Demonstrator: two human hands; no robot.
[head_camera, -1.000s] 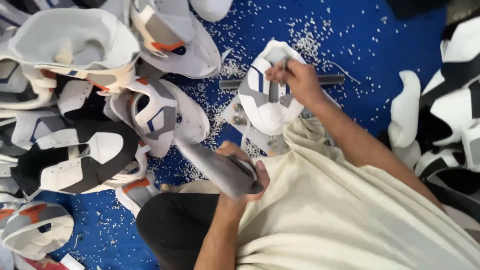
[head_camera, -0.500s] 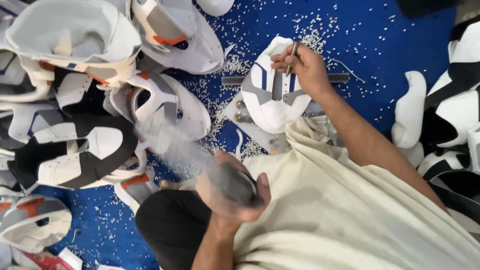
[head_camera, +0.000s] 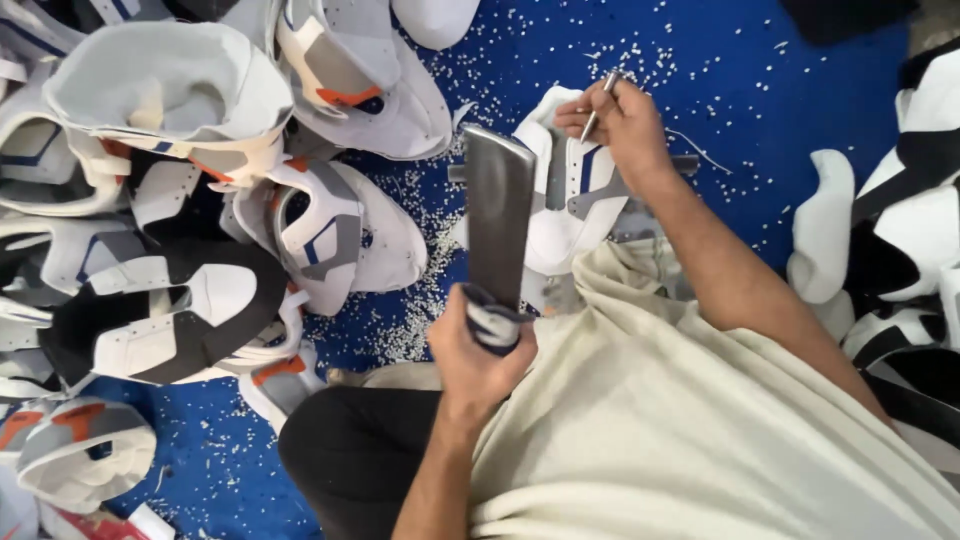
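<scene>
Left grip clenched on flat metal bar; right grip pinches thin punch on shoe upper, at one o'clock

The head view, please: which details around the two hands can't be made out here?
- Head view: the punch tip is hidden by the right hand.
- The metal bar has its wrapped grip end covered by the left hand.
- The shoe upper has its lower edge behind the bar and cream shirt.

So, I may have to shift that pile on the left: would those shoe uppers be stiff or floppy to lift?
Likely floppy and light: the shoe uppers sag, fold open and slump over each other with no soles. Probably not fragile or apt to roll; loosely stacked, the pile may slide apart if pushed.
</scene>
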